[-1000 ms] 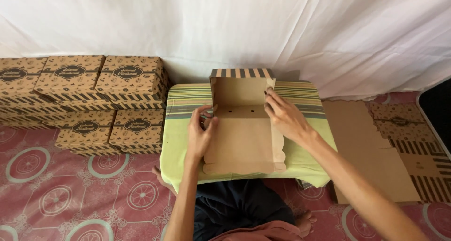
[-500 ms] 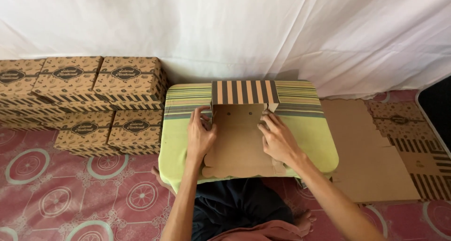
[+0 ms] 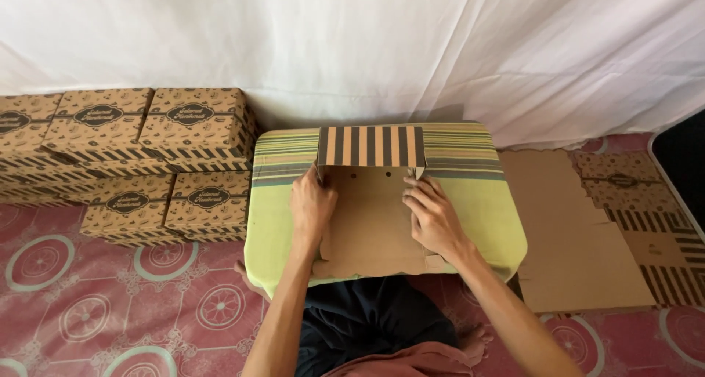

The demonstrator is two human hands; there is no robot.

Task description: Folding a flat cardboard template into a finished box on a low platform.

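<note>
Partly folded, cardboard box [image 3: 371,215] hides under left hand [image 3: 311,207] and right hand [image 3: 433,217].

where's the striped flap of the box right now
In the head view, the striped flap stands upright at the green table's far edge, just beyond both hands.

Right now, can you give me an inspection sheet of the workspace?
Surface: low table under a green striped cloth, on a patterned red floor.
Job's things: flat cardboard box blank, its striped flap folded upright.
Clutter: stacked finished boxes on the left; unfolded blanks on the right.
Hands: left hand and right hand press on the blank.
Cables: nothing seen.
Surroundings: white curtain behind.
</note>
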